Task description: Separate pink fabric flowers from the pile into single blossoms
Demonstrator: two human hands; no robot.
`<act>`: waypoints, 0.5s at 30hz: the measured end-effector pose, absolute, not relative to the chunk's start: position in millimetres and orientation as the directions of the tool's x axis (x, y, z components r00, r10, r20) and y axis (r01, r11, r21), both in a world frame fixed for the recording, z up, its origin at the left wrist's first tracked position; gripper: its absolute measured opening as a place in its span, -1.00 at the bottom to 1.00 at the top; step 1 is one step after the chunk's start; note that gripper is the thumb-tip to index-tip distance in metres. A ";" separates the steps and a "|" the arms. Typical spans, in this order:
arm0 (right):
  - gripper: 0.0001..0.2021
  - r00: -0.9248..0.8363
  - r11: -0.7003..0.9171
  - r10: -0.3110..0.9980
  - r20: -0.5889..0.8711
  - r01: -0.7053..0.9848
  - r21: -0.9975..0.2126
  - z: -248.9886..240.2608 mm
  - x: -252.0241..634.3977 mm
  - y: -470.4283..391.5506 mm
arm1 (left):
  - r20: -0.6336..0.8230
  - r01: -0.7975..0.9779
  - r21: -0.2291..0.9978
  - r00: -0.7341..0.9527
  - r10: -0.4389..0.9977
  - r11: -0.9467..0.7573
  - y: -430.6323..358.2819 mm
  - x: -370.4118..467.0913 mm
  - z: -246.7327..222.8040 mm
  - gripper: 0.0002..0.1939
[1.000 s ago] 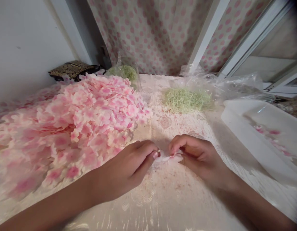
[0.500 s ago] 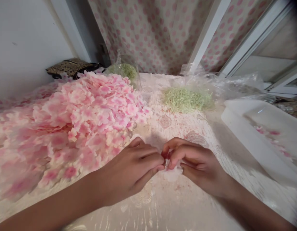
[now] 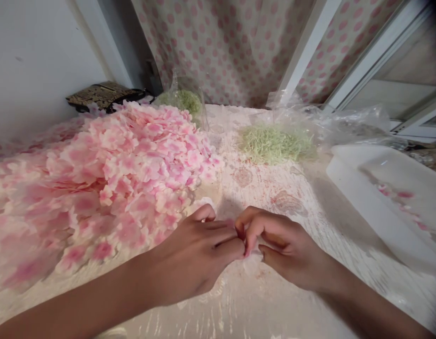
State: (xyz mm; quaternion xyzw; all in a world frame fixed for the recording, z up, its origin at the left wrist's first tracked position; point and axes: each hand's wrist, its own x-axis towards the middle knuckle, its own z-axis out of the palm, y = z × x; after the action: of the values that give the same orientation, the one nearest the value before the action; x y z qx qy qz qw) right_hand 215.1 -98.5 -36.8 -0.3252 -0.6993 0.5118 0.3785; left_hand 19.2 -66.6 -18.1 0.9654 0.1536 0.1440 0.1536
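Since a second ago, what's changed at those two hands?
The left hand has moved right and lower in view, closing the gap to the right hand, which has also dropped slightly. Their fingertips now meet or overlap; the pale petal there is partly hidden, so I can't tell which hand grips it. Unchanged: pink pile, green shreds, white tray.

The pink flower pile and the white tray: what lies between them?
In the head view, a heap of pale green shredded filler on the patterned tablecloth; nearer the camera, the left hand and right hand.
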 end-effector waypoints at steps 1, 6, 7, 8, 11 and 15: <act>-0.77 -0.507 0.263 0.840 0.194 0.068 -0.962 -38.1 215.0 -97.8 | 0.242 0.249 0.337 0.909 0.339 -0.908 -66.2 19.2 -19.3 -0.86; -0.77 -0.483 0.318 0.844 0.234 0.099 -0.943 -45.6 215.1 -93.2 | 0.263 0.325 0.189 0.892 0.367 -0.927 -61.3 19.4 -23.8 -0.87; -0.76 -0.475 0.343 0.844 0.247 0.125 -0.931 -46.0 215.5 -92.4 | 0.274 0.350 0.135 0.886 0.374 -0.927 -60.7 19.9 -24.2 -0.87; -0.76 -0.469 0.367 0.844 0.260 0.152 -0.918 -45.6 216.2 -91.7 | 0.288 0.365 0.086 0.882 0.374 -0.927 -60.2 20.5 -24.4 -0.87; -0.77 -0.413 0.438 0.852 0.323 0.222 -0.871 -40.8 220.9 -90.4 | 0.358 0.365 0.005 0.869 0.342 -0.931 -59.4 21.4 -23.8 -0.82; -0.83 -0.196 0.468 0.883 0.427 0.276 -0.840 -32.6 231.4 -88.9 | 0.469 0.415 0.043 0.795 0.385 -0.909 -55.5 15.3 -17.9 -0.53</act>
State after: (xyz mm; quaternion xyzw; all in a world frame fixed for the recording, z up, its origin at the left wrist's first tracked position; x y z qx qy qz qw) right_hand 231.4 -88.9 -32.6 -0.4096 -0.7070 0.3136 0.4838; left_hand 15.3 -55.5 -17.9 0.9468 0.2113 0.2406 -0.0311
